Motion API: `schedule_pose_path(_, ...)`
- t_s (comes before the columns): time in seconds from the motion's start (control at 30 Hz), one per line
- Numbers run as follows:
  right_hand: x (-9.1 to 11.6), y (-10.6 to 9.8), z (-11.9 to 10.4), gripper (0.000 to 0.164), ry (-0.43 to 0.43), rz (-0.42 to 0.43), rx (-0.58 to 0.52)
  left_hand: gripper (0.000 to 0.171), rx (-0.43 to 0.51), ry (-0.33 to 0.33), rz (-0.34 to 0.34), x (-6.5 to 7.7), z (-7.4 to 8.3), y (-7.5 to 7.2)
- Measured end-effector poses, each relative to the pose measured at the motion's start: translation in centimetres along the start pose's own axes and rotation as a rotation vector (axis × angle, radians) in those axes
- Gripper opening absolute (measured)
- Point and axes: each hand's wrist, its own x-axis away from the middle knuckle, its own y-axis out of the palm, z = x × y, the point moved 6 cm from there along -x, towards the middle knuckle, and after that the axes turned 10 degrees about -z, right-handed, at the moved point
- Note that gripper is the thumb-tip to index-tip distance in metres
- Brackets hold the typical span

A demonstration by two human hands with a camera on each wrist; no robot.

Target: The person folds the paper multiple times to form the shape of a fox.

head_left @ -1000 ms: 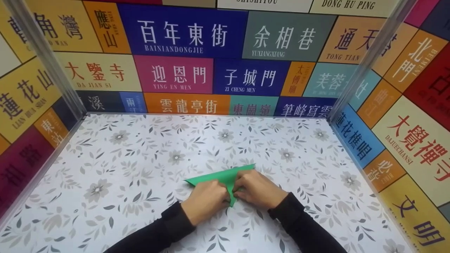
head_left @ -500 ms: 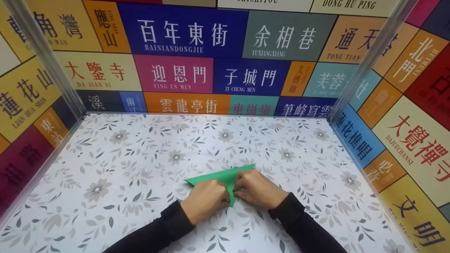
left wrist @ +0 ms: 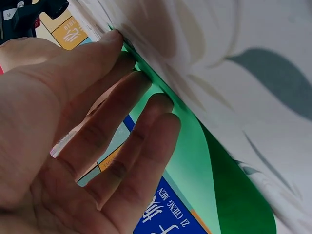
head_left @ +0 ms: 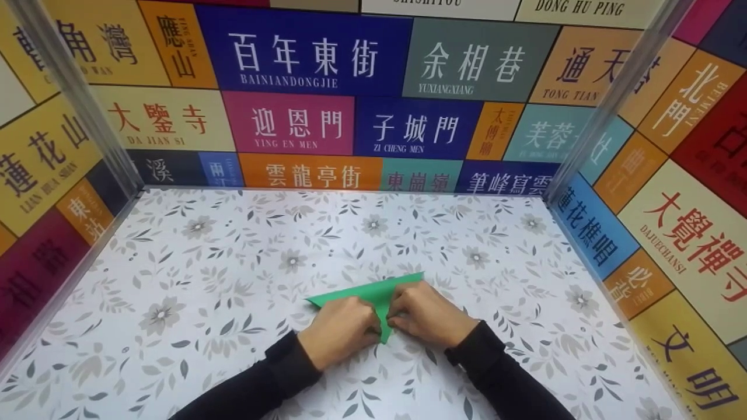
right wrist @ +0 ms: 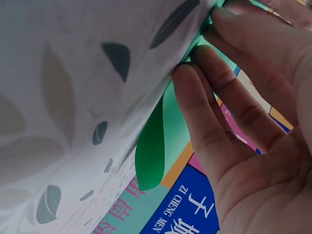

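Note:
A sheet of green paper (head_left: 365,291) lies on the table, folded, with its long edge away from me and a narrow tip towards me. My left hand (head_left: 344,332) holds its near left part, thumb and index fingertips together at the paper. From the other side my right hand (head_left: 432,315) pinches it, close to the left fingertips. In the left wrist view the left fingertips touch the paper (left wrist: 190,151), which curves up off the table in a loose flap. The right wrist view has a similar curled flap of paper (right wrist: 151,146). Both hands cover much of the sheet.
A white table (head_left: 245,233) with a grey leaf and flower print lies under the hands. Colourful panels with Chinese lettering (head_left: 309,52) wall it in at the back and both sides. Clear corner strips (head_left: 607,99) join the panels.

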Motion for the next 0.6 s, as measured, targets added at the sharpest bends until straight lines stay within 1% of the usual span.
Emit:
schedule_pose_path(0.17,0.1,0.0,0.1,0.013,0.017,-0.001,-0.004,0.011,0.017,-0.001,0.000,-0.1,-0.3,-0.1)
schedule_pose_path(0.37,0.0,0.1,0.1,0.012,0.040,-0.011,-0.008,0.009,-0.018,-0.011,0.035,-0.1,-0.8,-0.6)
schedule_pose_path(0.5,0.0,0.1,0.1,0.011,0.055,-0.010,-0.022,0.009,-0.035,-0.039,0.055,-0.1,-1.2,-1.0)
schedule_pose_path(0.6,0.0,0.1,0.1,0.010,0.064,-0.011,-0.027,0.007,-0.044,-0.060,0.083,-0.1,-1.6,-1.4)
